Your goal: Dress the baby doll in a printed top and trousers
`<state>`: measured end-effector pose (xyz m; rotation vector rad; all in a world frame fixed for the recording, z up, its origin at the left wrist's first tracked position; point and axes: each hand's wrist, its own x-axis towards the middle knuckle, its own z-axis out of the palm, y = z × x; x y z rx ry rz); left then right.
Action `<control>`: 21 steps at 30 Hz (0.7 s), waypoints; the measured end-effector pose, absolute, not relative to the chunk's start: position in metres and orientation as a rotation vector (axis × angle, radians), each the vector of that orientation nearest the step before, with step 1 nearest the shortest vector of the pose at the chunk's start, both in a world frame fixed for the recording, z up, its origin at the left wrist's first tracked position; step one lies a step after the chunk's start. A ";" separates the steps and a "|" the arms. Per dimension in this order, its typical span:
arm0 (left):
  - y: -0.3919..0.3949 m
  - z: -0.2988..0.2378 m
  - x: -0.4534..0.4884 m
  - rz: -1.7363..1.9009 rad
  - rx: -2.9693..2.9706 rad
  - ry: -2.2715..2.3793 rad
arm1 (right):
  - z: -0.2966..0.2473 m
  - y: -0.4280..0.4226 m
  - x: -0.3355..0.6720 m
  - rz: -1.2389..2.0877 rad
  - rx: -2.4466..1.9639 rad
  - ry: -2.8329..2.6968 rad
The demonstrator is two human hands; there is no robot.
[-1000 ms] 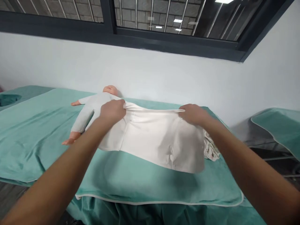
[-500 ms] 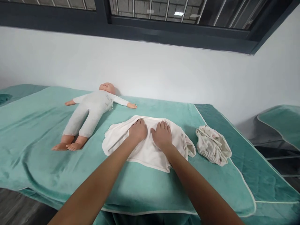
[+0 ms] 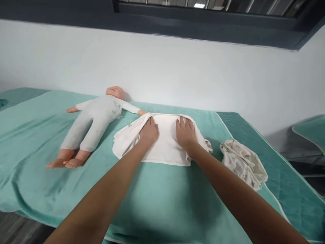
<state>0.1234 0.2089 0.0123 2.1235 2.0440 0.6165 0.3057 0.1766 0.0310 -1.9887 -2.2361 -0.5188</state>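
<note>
A white baby garment (image 3: 166, 142) lies spread on the green bed cover, its sides folded loosely and its far edge touching the doll's hand. My left hand (image 3: 149, 131) rests on the garment's left half, fingers stretched out and partly tucked against a fold. On the right half lies my right hand (image 3: 186, 132), fingers spread and pointing at the far edge. Both hands are open, and the cloth hides some of the fingertips. A baby doll (image 3: 98, 117) in a white bodysuit lies on its back to the left, arms stretched out.
To the right, a crumpled printed cloth garment (image 3: 243, 162) lies beside my right forearm. The green cover (image 3: 162, 200) spreads over the bed up to the white wall (image 3: 162, 71). Above is a dark window frame (image 3: 203, 28); a green-covered edge (image 3: 311, 132) shows at far right.
Both hands have pushed forward, and the white garment has slid toward the wall, up to the doll's hand. My hands are farther apart. The view has tilted down slightly.
</note>
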 end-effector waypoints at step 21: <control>0.181 -0.005 0.136 0.544 2.559 1.802 | 0.023 0.120 0.277 -0.230 -1.908 -2.434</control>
